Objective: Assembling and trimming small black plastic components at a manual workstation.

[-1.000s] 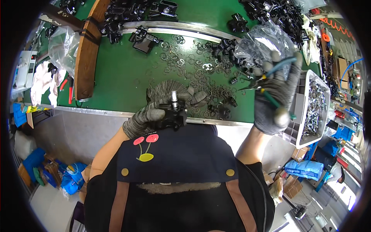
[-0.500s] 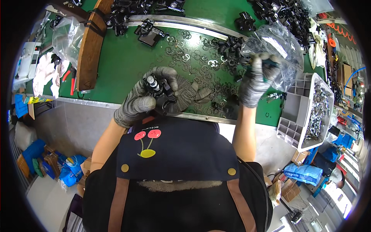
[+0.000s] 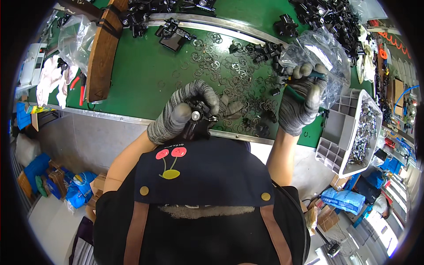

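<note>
While the person's left hand (image 3: 168, 119) curls closed around one black metal part (image 3: 193, 127) at the near edge of the green table (image 3: 137, 79), one loose grey glove (image 3: 230, 108) lies just right, with uncountable rings (image 3: 238, 68) beyond. Farther right, the right hand (image 3: 297, 114) curls around one pair of pliers (image 3: 296, 93), handles apart, left of one grey bin (image 3: 334, 128).

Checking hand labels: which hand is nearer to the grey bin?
Right. The right hand is just left of the grey bin, apart from it; the left hand is much farther left, holding a black part.
</note>
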`<state>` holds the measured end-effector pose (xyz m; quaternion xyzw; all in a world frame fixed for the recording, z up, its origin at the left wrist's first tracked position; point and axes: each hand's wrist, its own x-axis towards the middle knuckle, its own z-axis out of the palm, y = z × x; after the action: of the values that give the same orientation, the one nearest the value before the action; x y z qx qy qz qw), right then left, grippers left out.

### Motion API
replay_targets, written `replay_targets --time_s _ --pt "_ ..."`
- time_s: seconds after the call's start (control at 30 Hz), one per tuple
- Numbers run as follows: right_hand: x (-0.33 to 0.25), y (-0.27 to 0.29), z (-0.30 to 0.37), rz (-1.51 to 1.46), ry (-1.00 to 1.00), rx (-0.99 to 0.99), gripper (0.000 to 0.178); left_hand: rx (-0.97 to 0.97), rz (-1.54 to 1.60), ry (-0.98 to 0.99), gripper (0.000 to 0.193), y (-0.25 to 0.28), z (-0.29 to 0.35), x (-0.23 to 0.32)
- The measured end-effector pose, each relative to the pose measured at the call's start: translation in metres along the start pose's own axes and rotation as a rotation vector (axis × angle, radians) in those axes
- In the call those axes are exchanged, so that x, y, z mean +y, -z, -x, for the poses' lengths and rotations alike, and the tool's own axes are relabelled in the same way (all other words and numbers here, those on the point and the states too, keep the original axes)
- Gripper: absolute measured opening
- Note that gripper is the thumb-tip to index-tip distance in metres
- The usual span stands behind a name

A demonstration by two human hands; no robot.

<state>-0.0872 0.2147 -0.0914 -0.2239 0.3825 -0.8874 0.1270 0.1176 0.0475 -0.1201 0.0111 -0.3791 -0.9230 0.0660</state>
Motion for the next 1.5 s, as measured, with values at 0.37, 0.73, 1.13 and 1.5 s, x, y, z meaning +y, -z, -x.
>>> replay_targets --time_s 0.37,0.73,1.13,1.5 --pt "0.013 -0.006 0.039 0.042 0.21 0.16 0.039 0.14 -0.139 0.057 0.028 0.003 -0.003 0.0" --pt "0.027 -0.006 0.045 0.116 0.213 0.19 0.044 0.141 -0.2 0.004 0.027 -0.001 -0.003 -0.004" --pt "0.031 -0.005 0.041 0.135 0.217 0.167 0.05 0.158 -0.283 0.001 0.029 -0.001 -0.005 -0.002" --pt "0.029 -0.004 0.034 0.15 0.142 0.121 0.053 0.174 -0.227 0.03 0.029 -0.003 -0.004 0.0"
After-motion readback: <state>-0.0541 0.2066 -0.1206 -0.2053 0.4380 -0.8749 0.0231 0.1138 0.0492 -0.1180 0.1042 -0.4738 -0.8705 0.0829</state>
